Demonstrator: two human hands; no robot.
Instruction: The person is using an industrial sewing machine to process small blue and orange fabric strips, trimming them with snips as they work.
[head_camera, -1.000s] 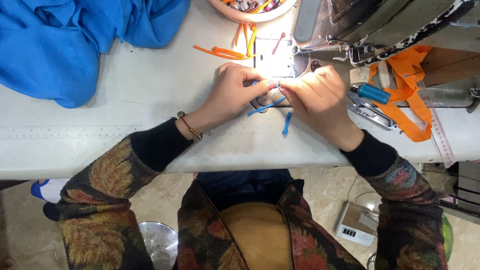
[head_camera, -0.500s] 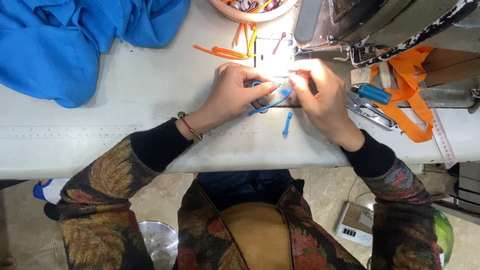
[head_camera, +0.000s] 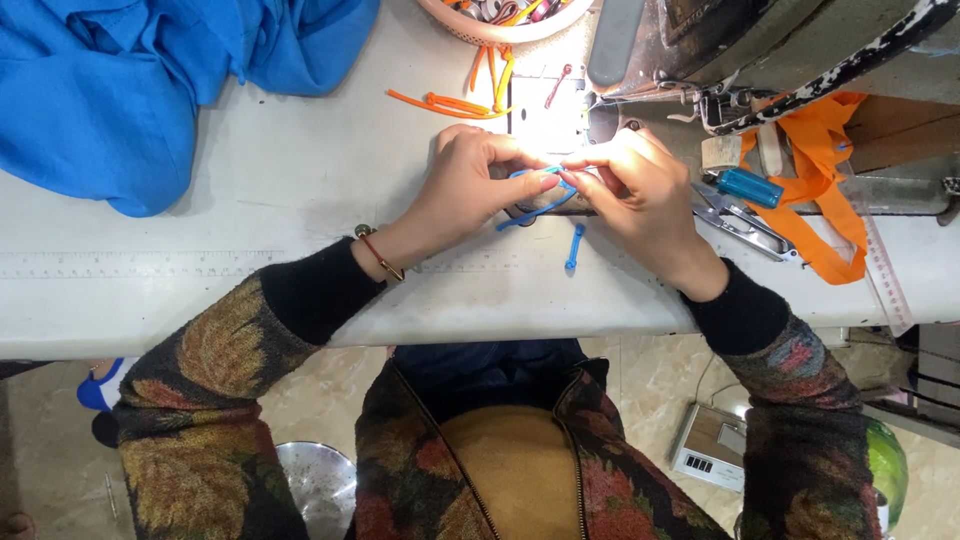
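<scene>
My left hand (head_camera: 468, 190) and my right hand (head_camera: 635, 195) meet fingertip to fingertip over a thin blue fabric loop (head_camera: 535, 205), which both pinch just in front of the sewing machine's lit needle plate (head_camera: 545, 115). A second short blue strip (head_camera: 573, 247) lies loose on the white table (head_camera: 250, 260) below the hands. The sewing machine (head_camera: 760, 45) rises at the upper right.
A heap of blue cloth (head_camera: 140, 80) covers the table's upper left. Orange strips (head_camera: 445, 102) lie by a basket (head_camera: 495, 25) of scraps. Right of the hands are scissors (head_camera: 745, 225), a blue tool (head_camera: 750, 187), orange tape (head_camera: 815, 190) and a ruler (head_camera: 885, 270).
Both hands have moved up the table toward the needle plate with the blue loop, and the fingertips have drawn closer together on it.
</scene>
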